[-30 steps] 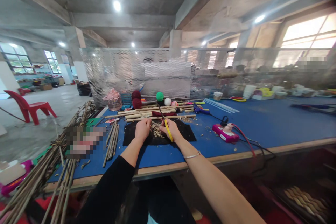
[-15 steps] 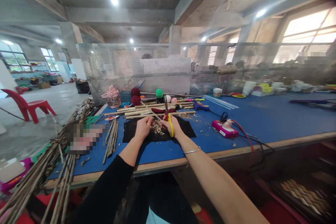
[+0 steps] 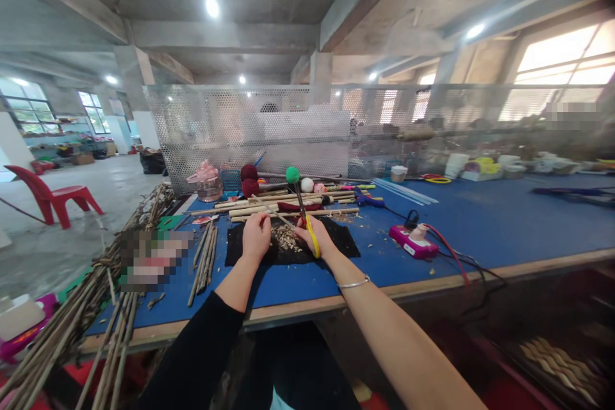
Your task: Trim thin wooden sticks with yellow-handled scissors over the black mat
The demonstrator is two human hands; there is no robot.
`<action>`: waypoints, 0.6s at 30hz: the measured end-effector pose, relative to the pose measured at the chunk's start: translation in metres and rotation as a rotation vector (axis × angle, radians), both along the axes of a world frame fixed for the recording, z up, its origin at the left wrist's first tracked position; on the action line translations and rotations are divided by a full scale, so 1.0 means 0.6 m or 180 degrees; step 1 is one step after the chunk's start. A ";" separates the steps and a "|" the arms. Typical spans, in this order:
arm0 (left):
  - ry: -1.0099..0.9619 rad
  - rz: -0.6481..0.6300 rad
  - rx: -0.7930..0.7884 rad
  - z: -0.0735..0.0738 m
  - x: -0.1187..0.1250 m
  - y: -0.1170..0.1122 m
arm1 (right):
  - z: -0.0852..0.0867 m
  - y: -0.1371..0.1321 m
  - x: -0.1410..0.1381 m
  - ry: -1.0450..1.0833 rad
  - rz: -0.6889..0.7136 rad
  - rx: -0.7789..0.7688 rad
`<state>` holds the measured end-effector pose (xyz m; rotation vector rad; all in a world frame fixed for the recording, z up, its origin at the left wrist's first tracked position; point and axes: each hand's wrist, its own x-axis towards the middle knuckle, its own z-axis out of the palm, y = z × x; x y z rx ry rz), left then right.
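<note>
My right hand (image 3: 321, 237) is closed around scissors (image 3: 314, 238) with a yellow handle, their dark blades pointing away from me. A thin, pale stick (image 3: 277, 214) slants from the fingers of that hand up to the left, passing just beyond my left hand (image 3: 257, 235). The left fingers are curled together; whether they grip anything is hidden. Between the hands, wood shavings (image 3: 287, 238) are heaped on a black cloth (image 3: 343, 242). Several peeled sticks (image 3: 245, 211) lie just behind the cloth.
Brown sticks (image 3: 205, 255) lie left of the cloth, with a large bundle of branches (image 3: 103, 275) farther left. Yarn balls (image 3: 249, 180) and a blue glue gun (image 3: 369, 198) lie behind. A pink power strip (image 3: 413, 242) with cables sits right. A perforated metal screen (image 3: 250, 134) stands behind.
My left hand has shifted slightly left, away from the right hand. The scissors and the slanted stick remain at my right hand, with the blades tilted a little more to the left.
</note>
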<state>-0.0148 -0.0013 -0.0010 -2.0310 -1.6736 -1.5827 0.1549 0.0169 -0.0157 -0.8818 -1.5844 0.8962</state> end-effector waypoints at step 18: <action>0.1511 0.0319 0.0216 0.009 0.012 -0.022 | 0.000 0.011 0.020 -0.0026 -0.0854 0.0413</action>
